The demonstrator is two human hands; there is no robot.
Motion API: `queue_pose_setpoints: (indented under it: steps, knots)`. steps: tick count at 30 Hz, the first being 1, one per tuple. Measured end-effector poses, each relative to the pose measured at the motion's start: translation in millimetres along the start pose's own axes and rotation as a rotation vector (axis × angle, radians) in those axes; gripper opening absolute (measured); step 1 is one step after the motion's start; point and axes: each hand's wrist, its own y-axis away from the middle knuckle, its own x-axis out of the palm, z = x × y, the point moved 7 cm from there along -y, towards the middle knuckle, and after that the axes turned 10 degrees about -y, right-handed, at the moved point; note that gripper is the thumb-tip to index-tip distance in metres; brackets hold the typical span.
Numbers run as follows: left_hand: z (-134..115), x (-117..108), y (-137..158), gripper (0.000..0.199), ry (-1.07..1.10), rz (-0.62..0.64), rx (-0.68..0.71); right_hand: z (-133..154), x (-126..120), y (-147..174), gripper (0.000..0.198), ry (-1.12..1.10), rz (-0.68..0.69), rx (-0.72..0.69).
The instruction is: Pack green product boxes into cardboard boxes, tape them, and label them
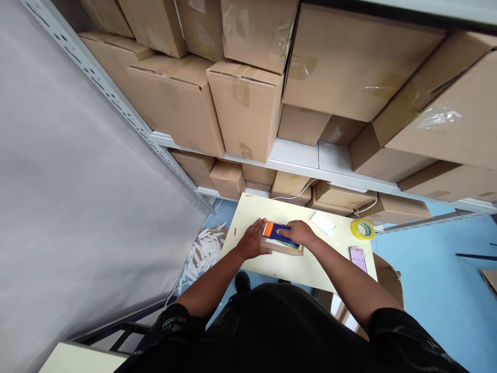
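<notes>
A small cardboard box [280, 248] lies on the pale yellow table [248, 207], with a label partly showing on its top. My left hand [251, 241] grips the box's left end, fingers at the far corner and thumb near the front. Closed around a flat blue tool with an orange end [275, 229], my right hand [301, 233] holds it over the top of the box. The orange end points left, close to my left fingers. The tool covers part of the label, and its exact kind is unclear.
To the right on the table are a white packet [323, 223], a yellow tape roll [362, 229] and a phone [357, 258]. Shelves [295, 158] stacked with cardboard boxes [246, 109] rise behind. White paper strips [204, 254] litter the floor left, beside a grey wall [97, 197].
</notes>
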Motion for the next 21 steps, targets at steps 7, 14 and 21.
queue_pose_setpoints:
  steps: [7,14,21]
  knots:
    - [-1,3,2,0.116,-0.167,-0.06,0.037,2,-7,2,0.059,-0.008,0.035,-0.023]
    - [5,0,1,0.112,-0.219,-0.027,0.034,-75,-47,33,0.056,-0.062,0.042,0.008]
    - [7,1,2,0.114,-0.265,-0.023,0.041,-198,-71,83,0.054,-0.125,0.038,0.198]
